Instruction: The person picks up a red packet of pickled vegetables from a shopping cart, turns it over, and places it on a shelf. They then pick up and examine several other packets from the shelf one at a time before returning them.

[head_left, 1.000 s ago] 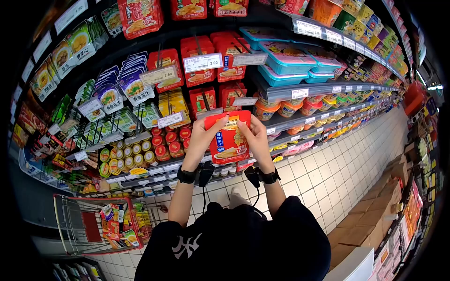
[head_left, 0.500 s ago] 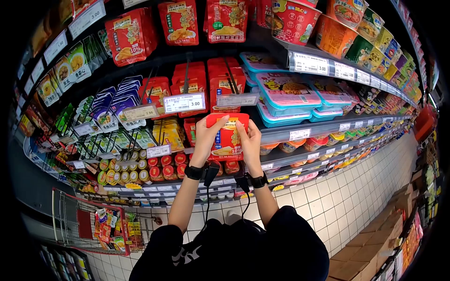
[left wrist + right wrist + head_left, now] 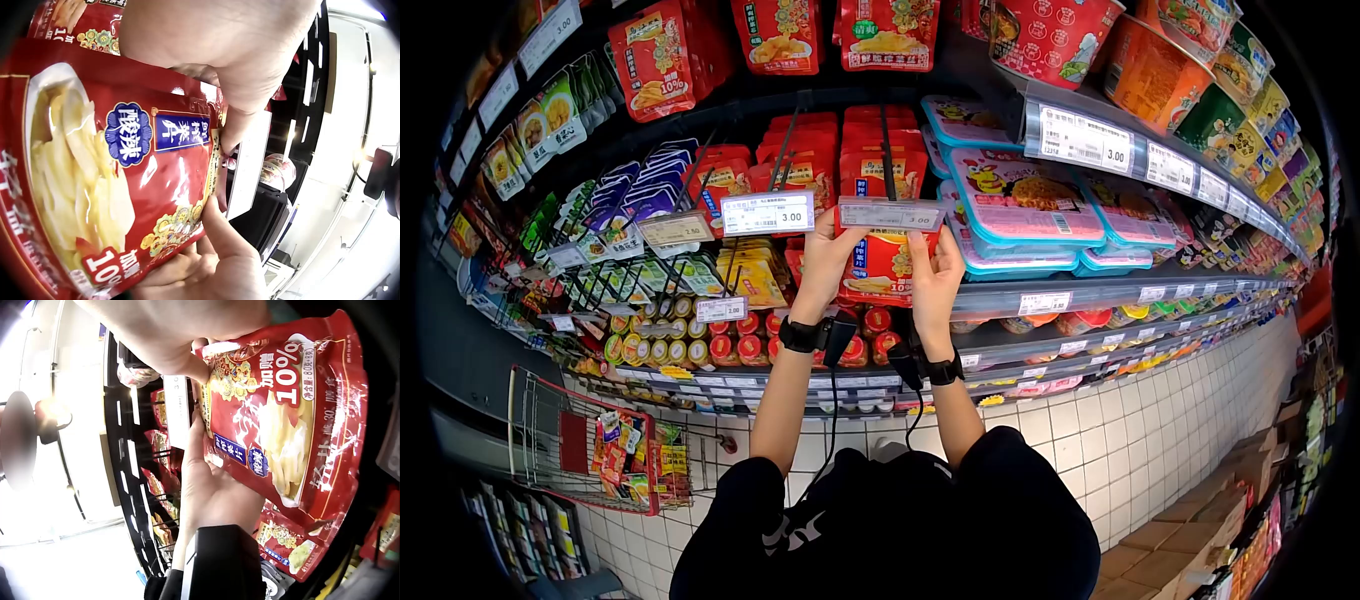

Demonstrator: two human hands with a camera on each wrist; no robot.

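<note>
Both hands hold a red pouch printed with pale yellow strips of food (image 3: 880, 270) upright at the hanging rack. My left hand (image 3: 825, 268) pinches its upper left side and my right hand (image 3: 938, 275) its upper right side. A clear tag holder marked 3.00 (image 3: 892, 214) overlaps the pouch's top edge in the head view. Behind that tag, similar red pouches (image 3: 884, 165) hang on a hook. The left wrist view shows the pouch front (image 3: 169, 165) close up, thumbs along its top edge. Another red pouch (image 3: 290, 544) sits behind it in the right wrist view.
To the right, blue-edged boxes (image 3: 1025, 200) are stacked on a shelf under instant noodle cups (image 3: 1145, 75). Red-lidded jars (image 3: 750, 348) stand below the hooks. A shopping cart (image 3: 585, 440) with packets is at lower left; cardboard cartons (image 3: 1165, 535) line the aisle's right side.
Both hands have carried the red pouch forward to the rack, where its top now lies behind the 3.00 tag. The shelves appear nearer, and both hands keep their grip.
</note>
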